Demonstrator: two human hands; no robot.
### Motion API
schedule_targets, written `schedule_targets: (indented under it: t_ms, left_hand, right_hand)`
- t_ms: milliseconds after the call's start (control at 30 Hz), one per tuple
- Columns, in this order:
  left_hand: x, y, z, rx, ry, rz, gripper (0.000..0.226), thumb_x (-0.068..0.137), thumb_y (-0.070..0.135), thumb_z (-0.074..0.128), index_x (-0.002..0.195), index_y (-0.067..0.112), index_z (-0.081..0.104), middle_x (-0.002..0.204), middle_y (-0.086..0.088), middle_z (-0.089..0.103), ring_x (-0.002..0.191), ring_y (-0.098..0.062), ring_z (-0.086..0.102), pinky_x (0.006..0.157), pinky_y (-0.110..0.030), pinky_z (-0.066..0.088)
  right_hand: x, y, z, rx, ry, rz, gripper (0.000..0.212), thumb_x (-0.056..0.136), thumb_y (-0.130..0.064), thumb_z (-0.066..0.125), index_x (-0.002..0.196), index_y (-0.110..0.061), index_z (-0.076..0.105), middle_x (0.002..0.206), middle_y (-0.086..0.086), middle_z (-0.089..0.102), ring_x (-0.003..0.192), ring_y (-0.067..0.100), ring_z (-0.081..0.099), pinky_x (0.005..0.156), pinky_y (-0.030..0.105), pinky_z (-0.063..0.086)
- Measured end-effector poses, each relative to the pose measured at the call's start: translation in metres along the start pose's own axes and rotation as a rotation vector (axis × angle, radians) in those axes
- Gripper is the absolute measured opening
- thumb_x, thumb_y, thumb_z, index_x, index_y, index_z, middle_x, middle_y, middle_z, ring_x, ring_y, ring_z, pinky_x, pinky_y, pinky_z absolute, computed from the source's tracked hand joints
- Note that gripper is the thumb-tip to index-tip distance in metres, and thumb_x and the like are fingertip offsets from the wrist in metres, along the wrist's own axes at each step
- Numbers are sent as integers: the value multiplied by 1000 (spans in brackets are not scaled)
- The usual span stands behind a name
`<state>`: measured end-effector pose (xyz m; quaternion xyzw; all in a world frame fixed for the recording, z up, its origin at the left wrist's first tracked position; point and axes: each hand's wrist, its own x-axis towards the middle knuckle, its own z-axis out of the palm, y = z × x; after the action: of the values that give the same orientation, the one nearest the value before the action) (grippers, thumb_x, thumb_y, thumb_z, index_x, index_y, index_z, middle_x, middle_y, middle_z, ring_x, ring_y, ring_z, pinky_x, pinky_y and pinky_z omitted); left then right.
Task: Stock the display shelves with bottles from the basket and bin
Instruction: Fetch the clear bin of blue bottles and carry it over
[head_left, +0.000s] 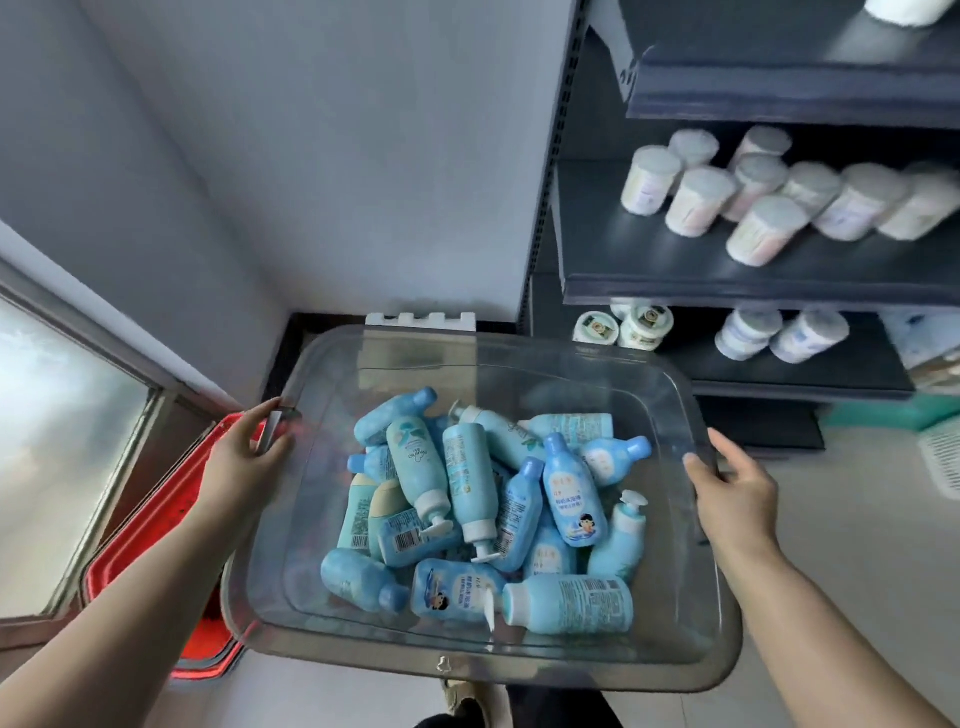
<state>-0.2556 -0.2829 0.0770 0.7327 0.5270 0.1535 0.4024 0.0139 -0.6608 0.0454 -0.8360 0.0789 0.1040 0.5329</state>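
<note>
A clear plastic bin (519, 358) fills the middle of the view, held up off the floor. Several light-blue bottles (470, 480) lie jumbled in it, some with white pump caps. My left hand (252, 454) grips the bin's left rim. Over on the bin's right rim, my right hand (732, 491) has its fingers curled over the edge. A red basket (171, 525) sits on the floor below and left of the bin, mostly hidden by it. Dark display shelves (675, 270) stand at the upper right.
The middle shelf holds several white cylindrical tubs (698, 200). The lower shelf carries small round jars (641, 327) and pale bottles (808, 335). A grey wall stands behind, a window (57, 441) at left. A white plastic piece (421, 319) sits behind the bin. Green and white items (935, 426) lie far right.
</note>
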Motion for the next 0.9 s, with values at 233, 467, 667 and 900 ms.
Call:
schedule_targets:
  t_ms: [233, 467, 667, 900]
  left_hand:
    - [-58, 58, 70, 49, -138, 107, 36, 89, 18, 59, 123, 30, 57, 70, -4, 60, 50, -21, 48, 56, -30, 43]
    - [-148, 133, 174, 100, -230, 213, 36, 89, 18, 62, 124, 25, 57, 79, -13, 58, 54, -25, 49, 58, -38, 50]
    - [-222, 194, 272, 56, -339, 230, 35, 92, 19, 59, 126, 24, 55, 71, -15, 53, 54, -24, 45, 46, -25, 41]
    - [-266, 273, 392, 20, -440, 281, 37, 92, 26, 58, 129, 25, 54, 114, -23, 63, 54, -19, 47, 42, -21, 44]
  right_hand:
    - [-8, 47, -112, 27, 164, 72, 38, 84, -16, 68, 121, -22, 64, 78, 9, 68, 66, 14, 60, 65, 23, 50]
    - [4, 89, -261, 66, 285, 145, 30, 85, -18, 65, 114, -25, 66, 52, 3, 42, 43, 12, 37, 53, 26, 38]
    - [40, 115, -384, 85, 409, 164, 34, 85, -19, 66, 119, -23, 65, 53, 4, 43, 34, 6, 37, 52, 24, 37]
    - [94, 135, -491, 113, 533, 230, 35, 83, -24, 69, 117, -26, 65, 59, 7, 50, 46, 13, 45, 58, 28, 42]
